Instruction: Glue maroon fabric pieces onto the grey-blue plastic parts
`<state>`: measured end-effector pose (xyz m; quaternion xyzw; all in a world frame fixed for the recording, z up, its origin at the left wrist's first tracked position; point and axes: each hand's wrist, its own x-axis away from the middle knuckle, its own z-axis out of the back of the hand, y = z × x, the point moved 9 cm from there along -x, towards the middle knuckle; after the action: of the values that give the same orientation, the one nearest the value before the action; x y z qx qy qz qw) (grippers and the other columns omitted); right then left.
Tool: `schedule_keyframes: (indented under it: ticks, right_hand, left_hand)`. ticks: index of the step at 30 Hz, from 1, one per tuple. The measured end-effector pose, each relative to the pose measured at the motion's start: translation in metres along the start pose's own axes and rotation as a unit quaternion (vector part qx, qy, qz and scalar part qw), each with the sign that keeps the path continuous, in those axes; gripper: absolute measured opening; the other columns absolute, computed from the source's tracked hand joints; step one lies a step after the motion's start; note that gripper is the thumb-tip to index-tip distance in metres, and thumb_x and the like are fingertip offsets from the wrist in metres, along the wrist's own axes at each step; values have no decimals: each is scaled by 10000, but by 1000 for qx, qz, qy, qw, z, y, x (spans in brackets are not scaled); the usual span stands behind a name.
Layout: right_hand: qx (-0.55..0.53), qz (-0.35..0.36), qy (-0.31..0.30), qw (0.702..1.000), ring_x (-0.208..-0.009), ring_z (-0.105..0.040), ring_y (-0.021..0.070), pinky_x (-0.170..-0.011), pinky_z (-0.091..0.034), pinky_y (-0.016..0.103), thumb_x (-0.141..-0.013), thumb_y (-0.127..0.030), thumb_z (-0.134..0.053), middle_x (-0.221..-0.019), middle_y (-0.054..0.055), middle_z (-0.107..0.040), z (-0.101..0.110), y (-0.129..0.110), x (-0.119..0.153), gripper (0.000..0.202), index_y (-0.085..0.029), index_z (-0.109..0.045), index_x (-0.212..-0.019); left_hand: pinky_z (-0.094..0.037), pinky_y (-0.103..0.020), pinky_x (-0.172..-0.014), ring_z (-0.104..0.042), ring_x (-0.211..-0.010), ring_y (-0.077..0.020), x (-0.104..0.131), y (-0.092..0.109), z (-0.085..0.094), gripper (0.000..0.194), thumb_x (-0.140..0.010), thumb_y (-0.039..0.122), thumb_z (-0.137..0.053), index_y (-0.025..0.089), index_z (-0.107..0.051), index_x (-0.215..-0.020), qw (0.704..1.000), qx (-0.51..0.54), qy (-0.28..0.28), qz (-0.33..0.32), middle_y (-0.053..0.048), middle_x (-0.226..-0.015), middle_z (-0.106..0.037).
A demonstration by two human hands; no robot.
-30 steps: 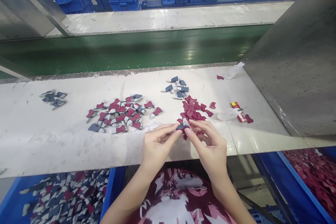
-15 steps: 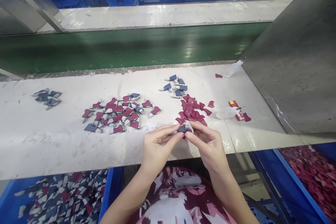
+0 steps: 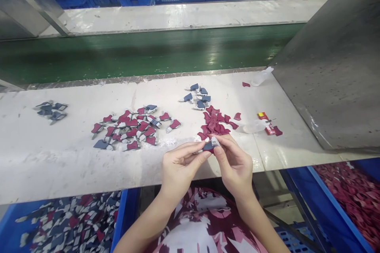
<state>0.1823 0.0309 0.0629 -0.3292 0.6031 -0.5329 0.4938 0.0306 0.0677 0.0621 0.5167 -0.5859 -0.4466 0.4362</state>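
Observation:
Between both hands, over the table's front part, is a small blue-and-grey part (image 3: 210,145) with a dark red underside. My left hand (image 3: 181,164) pinches its left end between thumb and fingers. My right hand (image 3: 236,162) grips its right end, by the light grey tab. Just beyond the fingers lies a pile of dark red pieces (image 3: 214,120). Behind that pile are several blue-and-grey parts (image 3: 199,97). To the left spreads a larger group of red-topped grey parts (image 3: 130,128), with a few blue ones among them.
Two clear plastic bottles (image 3: 255,126) (image 3: 262,76) and a red packet (image 3: 266,123) lie at right. A small blue-grey cluster (image 3: 51,111) sits far left. Blue bins of parts (image 3: 126,213) (image 3: 338,209) stand below the table edge. A metal panel (image 3: 335,71) rises at right.
My right thumb has shifted to the right and straightened along the part's end. The held part is tilted a little differently. The whole view has shifted slightly.

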Motion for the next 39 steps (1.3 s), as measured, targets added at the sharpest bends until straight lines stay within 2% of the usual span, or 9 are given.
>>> schedule_keyframes:
  ticks: [3,6,12,16,24,29,32,35,39]
  right_hand:
    - [28,40,17,999,-946,-620,183,-753,-518,316,-969,-216,-583,-1013,47,-633,1,-5,3,269,-296,-688,-1204]
    - [40,46,23,998,-880,-597,170,-715,-494,308,-964,-207,-591,-956,33,-606,2,-3,5,281,-300,-686,-1211]
    - [52,57,-36,996,-857,-573,159,-697,-483,301,-959,-211,-603,-975,33,-590,0,-5,4,409,-341,-619,-1346]
    - [51,63,-38,996,-892,-585,168,-720,-491,311,-942,-172,-618,-981,37,-601,1,-8,4,459,-347,-604,-1366]
    - [41,45,-11,998,-870,-606,168,-702,-499,312,-935,-185,-621,-968,36,-622,3,-9,6,353,-322,-681,-1255]
    - [55,58,28,996,-843,-597,175,-682,-505,315,-934,-221,-608,-923,38,-620,4,-17,7,247,-281,-709,-1151]
    - [53,61,39,996,-836,-598,168,-680,-514,304,-944,-221,-595,-922,35,-615,5,-18,8,244,-280,-707,-1152]
    - [50,53,2,997,-886,-620,167,-721,-534,302,-951,-211,-602,-989,40,-629,2,-13,7,313,-306,-680,-1239]
    - [54,55,-45,996,-1013,-635,211,-789,-556,337,-923,-277,-670,-1116,70,-658,-1,-6,6,389,-313,-643,-1309]
  left_hand:
    - [-661,-231,-807,-790,-862,-194,2,-1,-2,280,-682,52,-830,244,-833,-886,1000,14,3,8,-33,-946,-817]
    - [-657,-216,-800,-792,-846,-188,3,-4,-1,265,-681,59,-832,247,-834,-868,999,25,11,28,-27,-928,-819]
    - [-665,-229,-763,-791,-807,-192,1,-3,2,202,-701,115,-839,232,-835,-865,999,-4,19,35,-37,-889,-819]
    - [-670,-250,-773,-791,-816,-203,1,1,2,198,-703,116,-834,222,-835,-871,999,-6,15,32,-44,-892,-818]
    - [-665,-231,-762,-788,-811,-187,4,3,2,212,-702,101,-835,239,-836,-863,1000,-1,10,24,-31,-893,-818]
    - [-667,-236,-743,-788,-802,-195,6,6,-1,210,-681,92,-849,229,-836,-840,1000,7,10,6,-36,-876,-816]
    - [-664,-223,-732,-788,-802,-191,6,8,-2,222,-681,82,-847,234,-836,-841,1000,6,11,-3,-33,-877,-816]
    - [-661,-216,-745,-788,-805,-183,6,10,1,229,-692,75,-837,241,-836,-850,1000,-4,17,-4,-27,-879,-817]
    - [-660,-222,-747,-785,-796,-181,5,9,5,216,-702,90,-837,231,-836,-866,999,-27,29,-10,-32,-874,-815]
